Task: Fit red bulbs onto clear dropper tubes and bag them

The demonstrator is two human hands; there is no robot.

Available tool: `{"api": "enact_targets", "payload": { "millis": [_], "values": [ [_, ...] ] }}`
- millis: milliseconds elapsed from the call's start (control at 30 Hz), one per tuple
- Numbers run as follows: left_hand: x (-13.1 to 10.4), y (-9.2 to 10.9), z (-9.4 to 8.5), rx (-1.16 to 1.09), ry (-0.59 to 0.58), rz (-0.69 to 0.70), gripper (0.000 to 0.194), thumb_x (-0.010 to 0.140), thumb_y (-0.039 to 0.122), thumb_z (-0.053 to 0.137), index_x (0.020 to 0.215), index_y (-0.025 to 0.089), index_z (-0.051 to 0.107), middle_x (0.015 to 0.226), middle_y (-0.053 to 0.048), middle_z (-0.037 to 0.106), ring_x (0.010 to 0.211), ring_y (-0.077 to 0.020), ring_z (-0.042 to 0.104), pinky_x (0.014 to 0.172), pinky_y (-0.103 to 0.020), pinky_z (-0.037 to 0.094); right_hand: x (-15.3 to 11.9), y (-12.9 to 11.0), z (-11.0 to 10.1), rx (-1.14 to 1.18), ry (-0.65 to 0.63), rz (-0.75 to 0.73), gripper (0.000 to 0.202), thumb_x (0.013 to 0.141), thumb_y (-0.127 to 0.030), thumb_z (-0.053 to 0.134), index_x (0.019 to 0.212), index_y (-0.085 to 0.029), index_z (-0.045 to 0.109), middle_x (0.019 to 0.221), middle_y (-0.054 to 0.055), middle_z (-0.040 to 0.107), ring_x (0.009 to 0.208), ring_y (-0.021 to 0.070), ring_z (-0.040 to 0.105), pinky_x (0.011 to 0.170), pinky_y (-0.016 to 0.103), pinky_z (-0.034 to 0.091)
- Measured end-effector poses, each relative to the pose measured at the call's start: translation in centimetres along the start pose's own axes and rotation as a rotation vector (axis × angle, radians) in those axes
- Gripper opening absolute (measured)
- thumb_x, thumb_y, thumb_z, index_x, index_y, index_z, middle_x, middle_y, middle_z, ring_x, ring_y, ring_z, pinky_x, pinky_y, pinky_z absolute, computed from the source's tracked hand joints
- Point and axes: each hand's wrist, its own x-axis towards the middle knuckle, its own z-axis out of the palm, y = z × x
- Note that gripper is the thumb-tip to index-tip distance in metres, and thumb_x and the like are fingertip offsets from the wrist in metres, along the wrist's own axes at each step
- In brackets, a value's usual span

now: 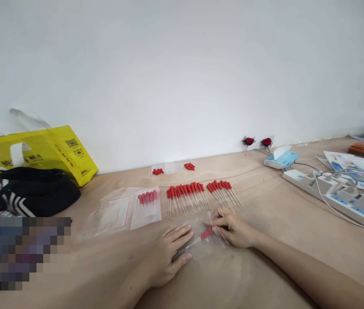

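Observation:
A clear zip-lock bag [203, 249] lies in front of me with a red-bulbed dropper [205, 233] in it. My left hand [172, 253] rests over the bag's left end, fingers stretched out and thumb apart. At the red-striped opening, my right hand [231, 227] is closed on the bag, its fingertips beside the red bulb. Behind the hands lies a row of loose red-bulbed droppers [186, 197], with a smaller group of droppers [223, 193] to its right. A filled bag of droppers [146, 208] lies left of the row.
Flat clear bags [114, 212] lie to the left. Small bags with red bulbs [189, 166] lie by the wall. A yellow bag [59, 150] and black pouch [43, 191] stand at left. At right are a tissue pack [281, 159], a power strip [339, 199] with cables, and papers [356, 167].

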Motion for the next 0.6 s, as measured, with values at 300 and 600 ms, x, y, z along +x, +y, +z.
{"api": "enact_targets", "payload": {
  "millis": [300,600],
  "values": [
    [-0.8,-1.3,0.6,-0.077,0.173,0.037,0.029,0.083,0.027,0.046,0.110,0.024,0.057,0.120,-0.005,0.054,0.115,-0.0215,0.044,0.096,-0.038,0.039,3.9,7.3,-4.1,-0.099,0.529,0.711,0.015,0.069,-0.028,0.055,0.072,-0.016,0.063,0.075,0.006,0.062,0.071,0.0164,0.055,0.060,0.023,0.037],
    [-0.5,-0.7,-0.1,-0.107,0.086,0.021,0.030,0.083,0.028,0.047,0.111,0.026,0.057,0.119,-0.004,0.055,0.112,-0.0222,0.047,0.098,-0.042,0.035,6.3,10.9,-4.7,0.087,0.484,0.915,0.013,0.062,-0.028,0.060,0.063,-0.016,0.065,0.045,0.002,0.057,0.046,0.0134,0.052,0.044,0.022,0.032]
  ]
}}
